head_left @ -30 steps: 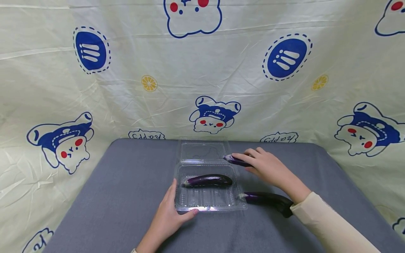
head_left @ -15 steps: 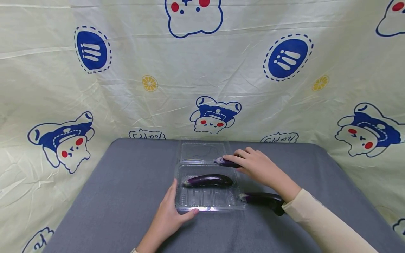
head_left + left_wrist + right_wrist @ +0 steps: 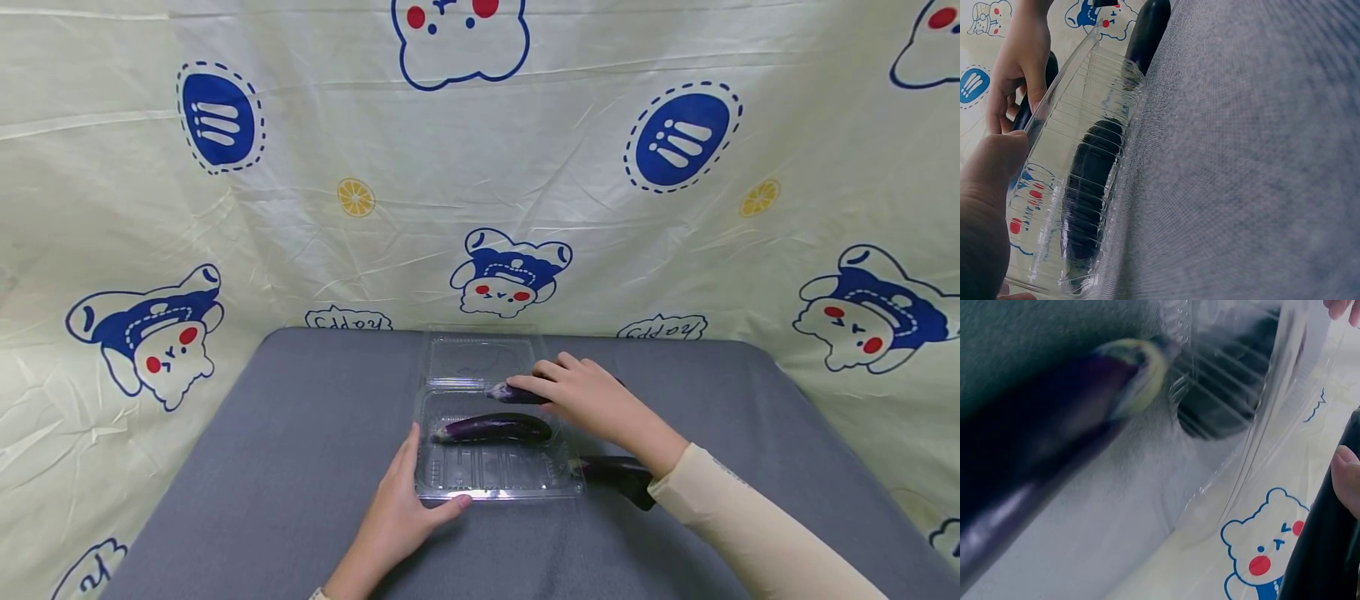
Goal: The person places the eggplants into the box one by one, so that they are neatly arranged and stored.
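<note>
A clear plastic clamshell box (image 3: 487, 479) sits in front of me, with its lid (image 3: 450, 358) folded back. Inside lies one dark purple eggplant (image 3: 495, 428), placed crosswise. My left hand (image 3: 401, 504) grips the box's near left corner, thumb on the front rim and fingers along the left wall. In my right hand (image 3: 585, 398) is a second eggplant (image 3: 512, 393), its stem end pointing left over the box's back part; the palm hides much of it. A third eggplant (image 3: 1041, 419) rests beside the box on the right, partly behind my right forearm in the head view.
Grey cloth covers the table (image 3: 322, 417). Behind it and at both sides hangs a pale curtain (image 3: 375, 267) printed with cartoon bears. My right sleeve (image 3: 757, 525) reaches across the right front of the table.
My right hand has moved left with its eggplant, from the box's right side to over its back part. My left hand and the eggplant in the box have stayed put.
</note>
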The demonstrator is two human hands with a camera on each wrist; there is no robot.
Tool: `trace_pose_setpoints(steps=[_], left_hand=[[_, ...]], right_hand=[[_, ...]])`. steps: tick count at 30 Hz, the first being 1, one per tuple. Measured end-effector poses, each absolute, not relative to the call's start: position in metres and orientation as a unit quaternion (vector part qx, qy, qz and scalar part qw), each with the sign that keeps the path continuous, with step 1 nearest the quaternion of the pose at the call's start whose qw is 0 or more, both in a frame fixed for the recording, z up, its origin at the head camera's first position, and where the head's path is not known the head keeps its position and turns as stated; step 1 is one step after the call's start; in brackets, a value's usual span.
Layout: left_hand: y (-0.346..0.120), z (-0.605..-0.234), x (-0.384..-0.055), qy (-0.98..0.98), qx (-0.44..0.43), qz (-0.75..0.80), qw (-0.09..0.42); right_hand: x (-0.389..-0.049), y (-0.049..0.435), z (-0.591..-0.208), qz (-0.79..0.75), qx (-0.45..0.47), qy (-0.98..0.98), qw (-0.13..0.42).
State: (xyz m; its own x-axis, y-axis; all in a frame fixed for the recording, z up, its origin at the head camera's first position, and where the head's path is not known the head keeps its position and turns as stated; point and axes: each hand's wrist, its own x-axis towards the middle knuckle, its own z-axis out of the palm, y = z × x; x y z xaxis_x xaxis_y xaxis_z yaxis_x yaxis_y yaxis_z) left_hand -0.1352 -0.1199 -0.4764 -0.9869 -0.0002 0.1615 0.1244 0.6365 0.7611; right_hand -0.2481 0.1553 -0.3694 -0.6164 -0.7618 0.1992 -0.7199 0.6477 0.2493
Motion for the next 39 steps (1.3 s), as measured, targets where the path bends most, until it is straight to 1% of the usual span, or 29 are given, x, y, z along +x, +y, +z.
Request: trace_pose_setpoints(steps=[9, 15, 24, 39], left_hand=[[-0.12, -0.476, -0.135, -0.901, -0.034, -0.427, 0.071], [-0.12, -0.477, -0.135, -0.901, -0.036, -0.427, 0.073], [-0.121, -0.478, -0.136, -0.9, -0.041, -0.426, 0.08], [-0.12, -0.478, -0.136, -0.904, -0.034, -0.42, 0.076]], right_hand=[[-0.245, 0.136, -0.375, -0.081, 0.447, -0.879, 0.143], [-0.246, 0.126, -0.381, -0.095, 0.456, -0.875, 0.129], [-0.247, 0.119, -0.393, -0.101, 0.471, -0.868, 0.116], [-0.244, 0.11, -0.403, -0.083, 0.498, -0.858, 0.094]])
